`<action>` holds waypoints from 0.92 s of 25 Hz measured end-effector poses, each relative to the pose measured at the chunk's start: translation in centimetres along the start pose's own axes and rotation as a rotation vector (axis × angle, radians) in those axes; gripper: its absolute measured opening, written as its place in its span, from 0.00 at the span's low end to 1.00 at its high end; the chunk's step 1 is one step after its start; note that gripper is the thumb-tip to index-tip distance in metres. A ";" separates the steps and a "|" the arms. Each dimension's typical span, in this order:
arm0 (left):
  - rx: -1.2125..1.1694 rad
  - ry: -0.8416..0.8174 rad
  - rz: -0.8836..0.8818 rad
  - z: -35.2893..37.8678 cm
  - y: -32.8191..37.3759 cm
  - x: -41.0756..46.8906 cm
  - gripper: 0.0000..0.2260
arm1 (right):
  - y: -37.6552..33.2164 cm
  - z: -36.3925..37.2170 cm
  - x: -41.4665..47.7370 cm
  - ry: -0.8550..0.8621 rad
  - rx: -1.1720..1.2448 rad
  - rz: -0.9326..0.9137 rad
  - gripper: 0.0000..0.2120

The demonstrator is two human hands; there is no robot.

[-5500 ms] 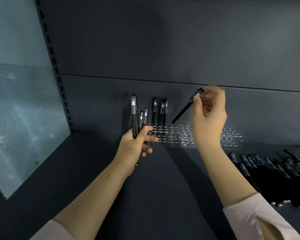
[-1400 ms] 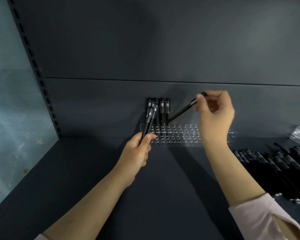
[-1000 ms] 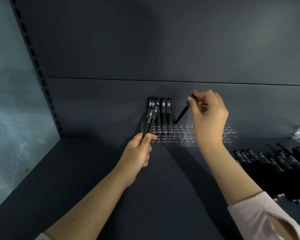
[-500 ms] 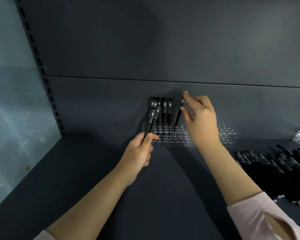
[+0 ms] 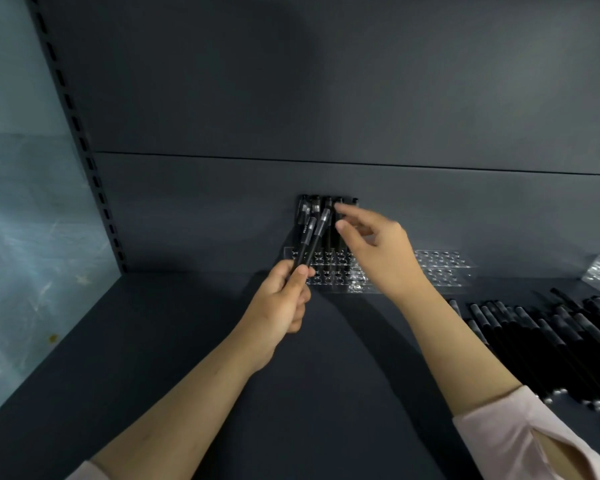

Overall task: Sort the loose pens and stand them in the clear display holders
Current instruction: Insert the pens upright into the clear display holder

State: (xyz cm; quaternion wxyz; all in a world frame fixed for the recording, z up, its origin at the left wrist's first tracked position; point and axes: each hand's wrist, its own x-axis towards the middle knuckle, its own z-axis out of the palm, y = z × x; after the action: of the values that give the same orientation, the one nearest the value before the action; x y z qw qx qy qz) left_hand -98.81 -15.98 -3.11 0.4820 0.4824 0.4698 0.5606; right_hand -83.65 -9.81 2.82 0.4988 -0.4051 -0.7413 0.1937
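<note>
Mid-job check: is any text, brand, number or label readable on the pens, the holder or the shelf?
None readable.
The held pens in the left hand and the standing pens show pale bands, too blurred to read as print.
The loose pens, clear holder and back panel show no lettering.

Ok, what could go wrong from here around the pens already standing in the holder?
The right hand has fingertips right beside the standing pens; a brush could tip them in the clear holder. The left hand grips two pens only by their lower ends, leaning across that row, so they might slip or knock it.
</note>
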 end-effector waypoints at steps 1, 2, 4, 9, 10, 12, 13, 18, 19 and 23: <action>0.004 -0.018 0.005 0.0 0.0 -0.1 0.09 | -0.3 0.1 -0.1 -0.052 0.142 0.087 0.13; 0.008 -0.031 0.005 0.0 -0.1 -0.1 0.09 | -0.5 0.1 -0.2 -0.068 0.247 0.139 0.13; 0.015 -0.046 0.005 0.1 -0.1 -0.1 0.09 | -0.8 0.1 -0.3 -0.042 0.385 0.183 0.11; 0.052 -0.048 0.010 0.1 -0.2 -0.2 0.09 | -1.0 -0.1 -0.3 0.113 0.535 0.188 0.13; 0.058 -0.036 0.013 0.1 -0.2 -0.3 0.10 | -1.0 -0.5 -0.1 0.213 0.511 0.149 0.13; 0.056 -0.018 0.018 0.0 -0.1 -0.3 0.10 | -0.8 -1.6 0.1 0.448 0.385 0.076 0.14; 0.051 -0.015 0.018 -0.1 -0.1 -0.3 0.10 | -0.5 -2.1 0.1 0.544 0.298 0.051 0.16; 0.048 -0.026 0.018 0.0 0.0 -0.4 0.10 | 0.9 -2.5 -0.2 0.647 0.047 -0.003 0.15; 0.046 -0.028 0.017 0.0 0.0 -0.4 0.10 | 1.1 -2.4 -0.2 0.635 0.016 -0.012 0.14; 0.048 -0.028 0.005 0.0 -0.1 -0.2 0.10 | 1.7 -2.1 0.0 0.574 -0.083 -0.040 0.13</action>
State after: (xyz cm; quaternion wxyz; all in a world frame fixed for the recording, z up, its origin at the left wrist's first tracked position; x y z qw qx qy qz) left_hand -98.82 -16.22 -3.24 0.4755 0.5027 0.4752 0.5435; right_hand -81.12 -9.01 2.56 0.6747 -0.4487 -0.5852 0.0308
